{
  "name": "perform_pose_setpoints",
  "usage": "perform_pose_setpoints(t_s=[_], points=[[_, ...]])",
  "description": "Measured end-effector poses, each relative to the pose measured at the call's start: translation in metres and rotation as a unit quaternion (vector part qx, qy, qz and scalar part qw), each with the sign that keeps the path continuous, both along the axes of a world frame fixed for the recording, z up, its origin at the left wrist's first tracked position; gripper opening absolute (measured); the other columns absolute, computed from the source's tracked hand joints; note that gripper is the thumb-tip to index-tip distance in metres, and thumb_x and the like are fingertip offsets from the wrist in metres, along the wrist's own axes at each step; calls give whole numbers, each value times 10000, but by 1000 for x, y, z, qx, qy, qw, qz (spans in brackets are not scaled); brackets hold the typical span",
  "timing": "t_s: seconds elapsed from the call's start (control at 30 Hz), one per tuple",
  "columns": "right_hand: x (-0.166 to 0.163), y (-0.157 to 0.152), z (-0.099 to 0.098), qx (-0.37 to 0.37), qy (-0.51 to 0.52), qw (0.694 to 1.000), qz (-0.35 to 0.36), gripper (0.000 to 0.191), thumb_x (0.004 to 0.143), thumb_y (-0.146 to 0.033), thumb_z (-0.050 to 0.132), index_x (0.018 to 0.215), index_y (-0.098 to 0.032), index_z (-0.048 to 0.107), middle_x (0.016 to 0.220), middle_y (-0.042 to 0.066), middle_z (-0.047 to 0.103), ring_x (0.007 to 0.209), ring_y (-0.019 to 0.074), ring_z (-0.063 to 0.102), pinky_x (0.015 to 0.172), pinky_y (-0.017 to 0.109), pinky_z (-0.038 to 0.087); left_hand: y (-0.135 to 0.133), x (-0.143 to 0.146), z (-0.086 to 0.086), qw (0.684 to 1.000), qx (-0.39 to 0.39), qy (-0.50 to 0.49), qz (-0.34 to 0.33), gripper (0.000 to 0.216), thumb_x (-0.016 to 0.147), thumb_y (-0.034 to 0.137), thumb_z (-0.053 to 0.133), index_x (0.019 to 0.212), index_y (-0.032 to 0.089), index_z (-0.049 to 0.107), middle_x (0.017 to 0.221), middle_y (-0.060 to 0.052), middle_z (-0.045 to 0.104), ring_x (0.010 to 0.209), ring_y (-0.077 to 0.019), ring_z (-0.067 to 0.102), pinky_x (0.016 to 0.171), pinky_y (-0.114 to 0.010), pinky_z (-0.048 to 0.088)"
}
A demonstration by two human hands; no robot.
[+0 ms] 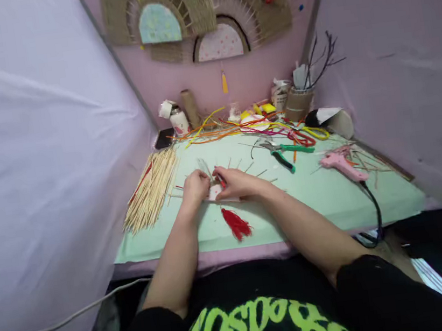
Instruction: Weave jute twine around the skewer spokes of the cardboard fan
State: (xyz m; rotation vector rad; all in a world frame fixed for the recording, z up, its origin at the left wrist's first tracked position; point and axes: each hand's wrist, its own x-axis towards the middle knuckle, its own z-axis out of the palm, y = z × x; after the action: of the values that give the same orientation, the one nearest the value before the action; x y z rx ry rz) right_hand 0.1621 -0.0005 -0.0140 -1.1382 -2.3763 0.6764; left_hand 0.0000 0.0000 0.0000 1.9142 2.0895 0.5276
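Observation:
My left hand (195, 186) and my right hand (234, 181) meet at the middle of the mint green mat (314, 196). Both have their fingers curled onto a small white craft piece (215, 192) with thin sticks fanning out of its top. A bit of red shows between the fingertips. A red tassel (235, 223) lies on the mat just in front of the hands, seemingly attached to the piece. The piece is mostly hidden by my fingers.
A bundle of thin wooden sticks (151, 190) lies at the left. Green-handled pliers (284, 154) and a pink glue gun (342, 165) with a black cord lie at the right. Coloured cords, a glue bottle (178, 118) and a cup of twigs (298, 102) crowd the back. Woven fans hang on the wall.

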Motion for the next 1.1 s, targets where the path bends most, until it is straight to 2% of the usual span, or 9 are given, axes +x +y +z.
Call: perform_pose_setpoints(t_s=[0.33,0.77,0.87,1.0,1.1], points=[[2,-3,6,-14,-2,1000,-9,633,612,-412,755,1147,-209,483,951,31,628,826,179,575,653,230,376,-3,0,3,1000,0,-15,0,174,763,216,542,873,175,671,888,-75,726,856,-194,651,756,-272,446],[3,0,7,-33,19,999,-21,690,575,-396,794,1172,-211,502,960,33,642,835,180,591,676,241,405,0,-4,-2,1000,3,-27,-10,146,750,214,550,838,176,661,850,-67,718,839,-190,648,761,-274,446],[5,8,5,-37,85,994,-50,609,618,-331,780,1155,-207,520,981,31,659,853,162,601,725,251,426,1,-3,-2,1000,0,-27,-9,149,749,211,550,841,178,662,852,-66,717,849,-192,648,765,-275,448],[3,17,1,-23,228,964,-132,212,834,-247,548,1039,-203,577,880,15,693,798,127,617,762,260,443,1,-2,-2,1000,-1,-16,-9,141,746,204,549,824,185,664,855,-64,719,863,-203,648,763,-286,451],[-1,19,4,-43,311,937,-151,224,894,-313,446,1011,-192,594,744,4,678,643,116,595,674,241,447,1,-2,-2,1000,0,-9,-8,138,744,204,547,815,190,664,851,-63,721,862,-209,649,759,-293,451]])
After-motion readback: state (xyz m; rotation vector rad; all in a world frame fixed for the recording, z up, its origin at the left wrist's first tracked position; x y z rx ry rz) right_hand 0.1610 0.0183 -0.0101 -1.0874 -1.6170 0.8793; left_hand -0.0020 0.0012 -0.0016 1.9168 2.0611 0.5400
